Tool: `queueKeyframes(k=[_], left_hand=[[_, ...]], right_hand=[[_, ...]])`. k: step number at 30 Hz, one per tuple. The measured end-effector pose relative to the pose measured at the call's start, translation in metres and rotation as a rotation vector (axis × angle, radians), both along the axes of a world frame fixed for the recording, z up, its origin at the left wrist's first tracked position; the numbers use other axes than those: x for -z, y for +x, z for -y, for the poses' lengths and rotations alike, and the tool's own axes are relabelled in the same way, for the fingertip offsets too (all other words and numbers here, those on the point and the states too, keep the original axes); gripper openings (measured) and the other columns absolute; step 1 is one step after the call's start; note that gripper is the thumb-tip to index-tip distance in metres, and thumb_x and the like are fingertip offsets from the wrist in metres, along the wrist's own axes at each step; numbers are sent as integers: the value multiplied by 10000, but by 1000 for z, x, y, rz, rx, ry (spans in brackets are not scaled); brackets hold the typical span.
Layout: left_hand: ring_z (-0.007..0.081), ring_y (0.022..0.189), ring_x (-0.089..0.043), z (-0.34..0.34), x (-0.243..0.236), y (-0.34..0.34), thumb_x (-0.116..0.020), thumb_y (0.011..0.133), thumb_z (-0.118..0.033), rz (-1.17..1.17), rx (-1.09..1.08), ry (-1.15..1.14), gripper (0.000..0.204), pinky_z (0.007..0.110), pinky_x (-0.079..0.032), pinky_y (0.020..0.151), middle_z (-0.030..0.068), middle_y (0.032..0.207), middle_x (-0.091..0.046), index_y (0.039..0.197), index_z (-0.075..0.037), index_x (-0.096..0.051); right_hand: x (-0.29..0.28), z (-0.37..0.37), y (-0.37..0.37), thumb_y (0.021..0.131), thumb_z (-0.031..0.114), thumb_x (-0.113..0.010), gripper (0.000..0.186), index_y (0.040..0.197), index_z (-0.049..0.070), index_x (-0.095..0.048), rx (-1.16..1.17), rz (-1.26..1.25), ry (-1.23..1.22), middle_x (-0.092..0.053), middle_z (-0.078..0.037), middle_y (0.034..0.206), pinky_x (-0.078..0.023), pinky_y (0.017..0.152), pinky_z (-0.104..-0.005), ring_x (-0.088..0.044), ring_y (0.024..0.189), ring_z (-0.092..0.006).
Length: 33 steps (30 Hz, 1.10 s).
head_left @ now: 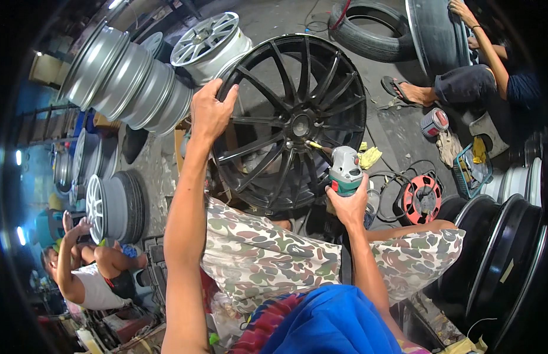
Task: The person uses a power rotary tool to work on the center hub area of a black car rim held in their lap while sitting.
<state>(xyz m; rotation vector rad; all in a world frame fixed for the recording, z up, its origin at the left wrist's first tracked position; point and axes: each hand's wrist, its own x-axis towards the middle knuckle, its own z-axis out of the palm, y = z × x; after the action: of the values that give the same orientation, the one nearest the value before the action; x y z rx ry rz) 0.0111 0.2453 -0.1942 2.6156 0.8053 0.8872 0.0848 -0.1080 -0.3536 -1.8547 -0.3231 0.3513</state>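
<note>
A black multi-spoke alloy wheel [301, 124] stands before me, tilted, with its spoked face toward me. My left hand [212, 111] is closed on its upper-left rim, the thumb lying over the lip. In my right hand [350, 203] is a green and grey power grinder [346, 168], the fingers wrapped round its body. From its head a thin shaft with a small pale tip reaches to the spokes just beside the hub. Whether the tip touches the metal I cannot tell.
Silver wheels [126, 79] are stacked at the left. A tyre [374, 29] lies at the back; another person's hand [462, 12] holds a large rim there. To the right are a red cable reel [422, 199], a tin [434, 123], a teal basket [471, 171] and black wheels [498, 259].
</note>
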Motion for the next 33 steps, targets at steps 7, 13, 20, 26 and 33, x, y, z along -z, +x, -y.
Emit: queueKeyframes(k=[7,13,20,26,33], left_hand=[[264,630,-540,3,0,-3,-797,960,-254,65,62,46,333,409,-459,633,201,747,-604,901,36,-643],[439,775,-656,5,-4,-2,-783,932,-262,8,16,-5,320,465,-502,716,238,849,-677,899,31,-660],[437,766,-654,5,-3,-2,-785,932,-261,-13,8,-16,331,462,-500,708,243,846,-671,890,37,-645],[439,735,-637,2,-3,-4,-779,936,-257,16,21,-13,335,462,-497,696,241,830,-661,871,35,-628],[410,706,-644,4,-2,-5,-772,942,-256,-8,6,34,328,458,-496,682,233,806,-658,866,29,-628]], right_hand=[[-4,-3,3,712,201,-923,778,1331,-4,-498,-7,44,-11,-708,-218,1190,-547,969,-449,-704,1096,-335],[-1,0,1,712,201,-919,804,1363,-2,-493,-16,25,-15,-710,-234,1204,-554,965,-458,-714,1093,-354],[-8,-3,1,709,196,-920,827,1384,-6,-487,2,27,-18,-723,-230,1182,-558,962,-455,-725,1080,-361],[-4,1,-2,713,197,-922,836,1395,-5,-482,-22,-16,-10,-715,-226,1194,-559,968,-446,-719,1090,-343],[1,-1,-4,721,198,-919,821,1382,-7,-475,12,27,-2,-712,-216,1184,-562,953,-435,-718,1065,-324]])
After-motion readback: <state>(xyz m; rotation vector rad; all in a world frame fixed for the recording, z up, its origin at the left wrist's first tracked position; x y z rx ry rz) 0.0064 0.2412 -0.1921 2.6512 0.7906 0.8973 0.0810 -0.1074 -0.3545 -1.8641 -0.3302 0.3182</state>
